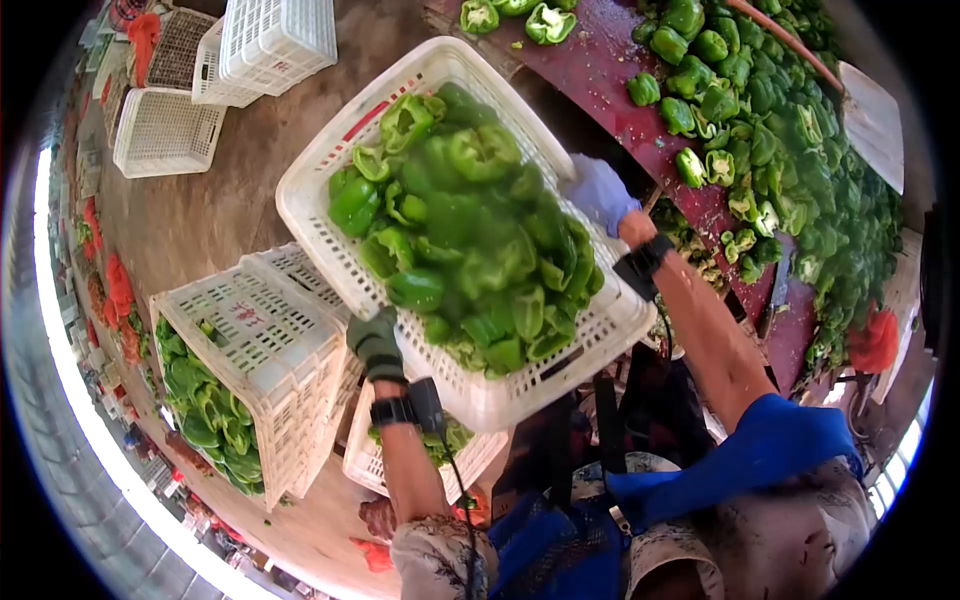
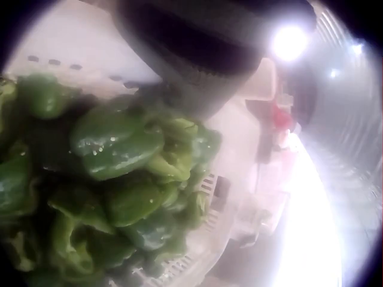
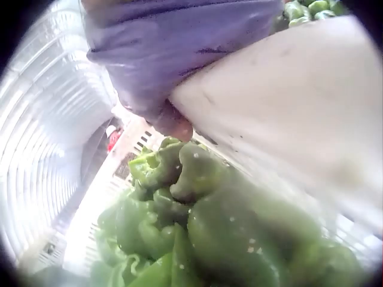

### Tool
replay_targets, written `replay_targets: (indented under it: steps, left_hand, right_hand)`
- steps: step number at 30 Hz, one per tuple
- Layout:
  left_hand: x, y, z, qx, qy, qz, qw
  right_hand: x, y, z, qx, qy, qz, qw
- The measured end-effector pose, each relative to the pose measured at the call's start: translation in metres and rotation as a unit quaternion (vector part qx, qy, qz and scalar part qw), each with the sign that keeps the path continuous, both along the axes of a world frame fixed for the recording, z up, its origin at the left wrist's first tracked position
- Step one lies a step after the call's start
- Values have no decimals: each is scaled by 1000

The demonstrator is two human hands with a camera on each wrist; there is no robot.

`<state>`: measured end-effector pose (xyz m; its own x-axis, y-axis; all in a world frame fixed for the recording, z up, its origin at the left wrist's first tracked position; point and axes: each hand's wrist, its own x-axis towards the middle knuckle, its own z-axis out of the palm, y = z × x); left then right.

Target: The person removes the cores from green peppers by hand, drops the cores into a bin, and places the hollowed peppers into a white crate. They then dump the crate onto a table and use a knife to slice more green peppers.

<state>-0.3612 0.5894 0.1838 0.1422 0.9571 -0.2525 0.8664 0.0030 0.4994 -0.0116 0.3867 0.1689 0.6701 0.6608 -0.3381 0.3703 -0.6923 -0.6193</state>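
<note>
Both hands carry a white plastic crate [image 1: 310,215] heaped with cut green bell peppers [image 1: 450,220], held tilted in front of the body. My left hand [image 1: 376,342], in a dark striped glove, grips the crate's near left rim. On the opposite long side, my right hand [image 1: 600,192], in a purple glove, holds the rim. In the right wrist view the purple glove [image 3: 179,54] wraps over the white rim, with a bare fingertip showing inside above the peppers [image 3: 221,227]. The left wrist view shows the dark glove [image 2: 197,54] over the rim, blurred, beside peppers [image 2: 114,143].
A stacked crate of peppers [image 1: 250,330] stands at the left, another crate [image 1: 480,462] below the held one. Further crates [image 1: 170,135] are at the upper left. On the right, a red table [image 1: 600,70] bears a pepper pile [image 1: 780,150] and a white-bladed shovel [image 1: 870,125].
</note>
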Motion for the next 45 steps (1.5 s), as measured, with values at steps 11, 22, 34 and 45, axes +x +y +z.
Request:
replay_targets:
  steps: [11, 22, 34, 45]
  left_hand:
    - [-25, 87, 12, 67, 176, -29, 982]
    - [-12, 152, -17, -71, -24, -64, 995]
    - [-4, 35, 52, -4, -55, 119, 991]
    - [-84, 125, -40, 5, 118, -8, 993]
  right_hand:
    - [-94, 23, 48, 1, 53, -183, 982]
    - [-117, 44, 11, 1, 114, -184, 976]
    - [-92, -32, -2, 114, 111, -172, 972]
    - [-107, 18, 19, 66, 98, -148, 982]
